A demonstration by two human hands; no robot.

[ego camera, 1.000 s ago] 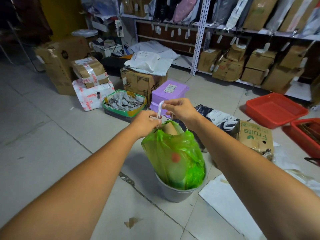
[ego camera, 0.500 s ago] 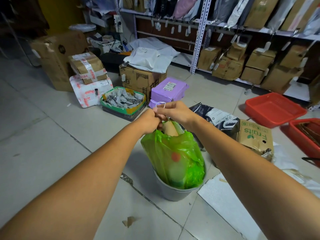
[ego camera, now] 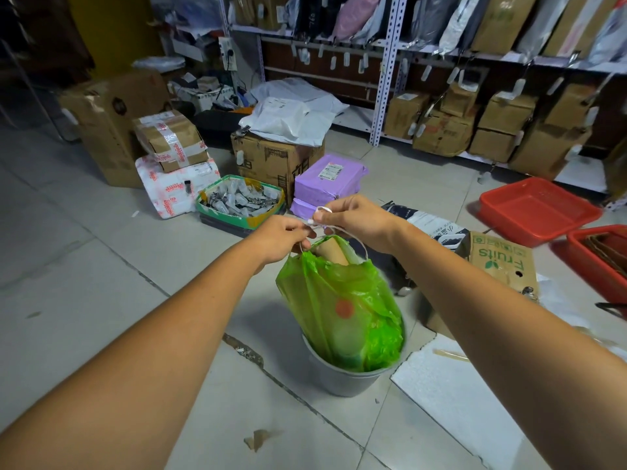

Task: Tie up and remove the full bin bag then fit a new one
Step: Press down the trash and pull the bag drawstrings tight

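A full green bin bag [ego camera: 342,307] stands in a small grey bin [ego camera: 342,379] on the tiled floor, its top pulled up well above the rim. A brown cardboard tube [ego camera: 330,251] pokes out of its open mouth. White drawstrings [ego camera: 320,218] run up from both sides of the bag's mouth. My left hand [ego camera: 280,237] pinches one string just above the bag. My right hand [ego camera: 354,220] grips the other string, which curls in a small loop over its fingers. Both hands meet directly above the bag.
A green-rimmed tray of small packets [ego camera: 241,201] and purple parcels [ego camera: 327,181] lie just beyond the bin. A "fruits" cardboard box [ego camera: 500,262], a white sheet [ego camera: 451,391] and red trays [ego camera: 536,208] are to the right. Shelves of boxes [ego camera: 441,130] line the back wall.
The right hand has drawn its string into a small loop near the left hand's fingers. Both hands stay together above the bag, which remains in the bin.
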